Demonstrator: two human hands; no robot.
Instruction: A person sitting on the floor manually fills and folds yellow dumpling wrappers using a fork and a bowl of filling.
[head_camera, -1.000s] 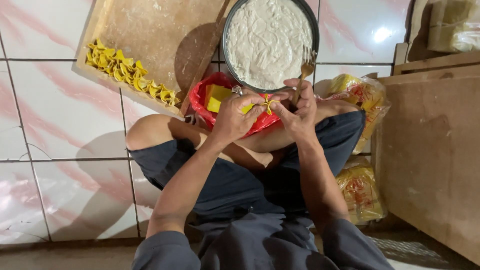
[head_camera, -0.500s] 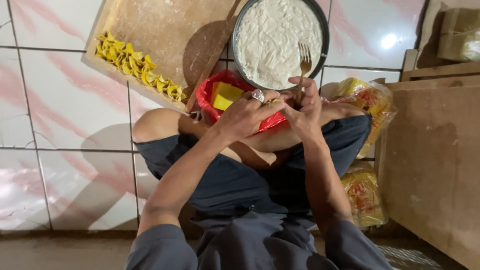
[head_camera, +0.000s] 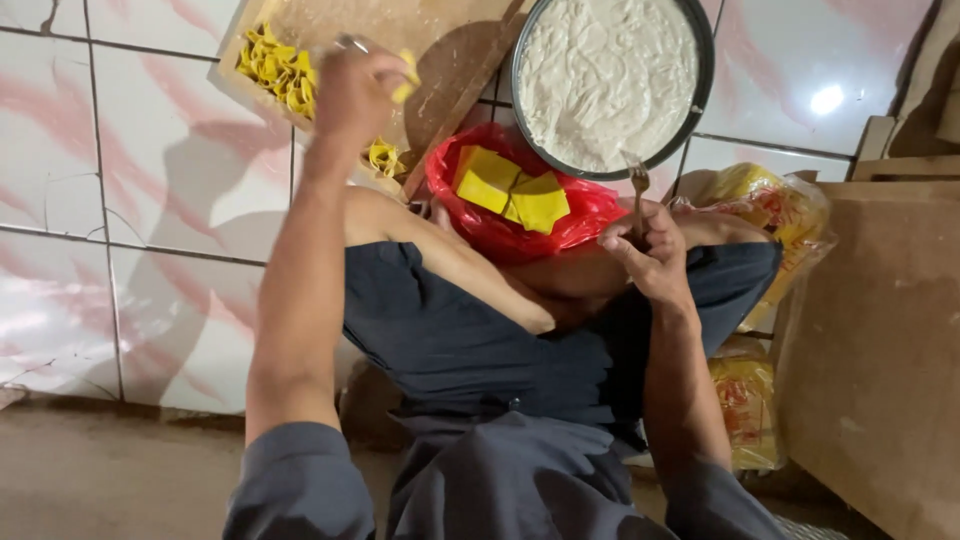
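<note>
My left hand (head_camera: 352, 88) is stretched out over the wooden board (head_camera: 420, 40), closed on a small folded yellow dumpling (head_camera: 405, 82). A row of several folded yellow dumplings (head_camera: 275, 70) lies along the board's near edge. My right hand (head_camera: 650, 245) rests on my knee and grips a fork (head_camera: 638, 185), tines pointing toward the round dark pan of pale filling (head_camera: 605, 75). A red plastic bag (head_camera: 500, 230) in my lap holds flat yellow wrapper squares (head_camera: 510, 190).
White tiles with pink streaks (head_camera: 120, 200) cover the floor at left. A wooden panel (head_camera: 880, 330) stands at right. Clear bags of yellow wrappers (head_camera: 770, 210) lie by my right leg, another bag of wrappers (head_camera: 745, 400) lower down.
Both hands were together over the red bag, folding a wrapper. My left hand has since swung out left over the board with the folded dumpling. My right hand stayed, fork in it.
</note>
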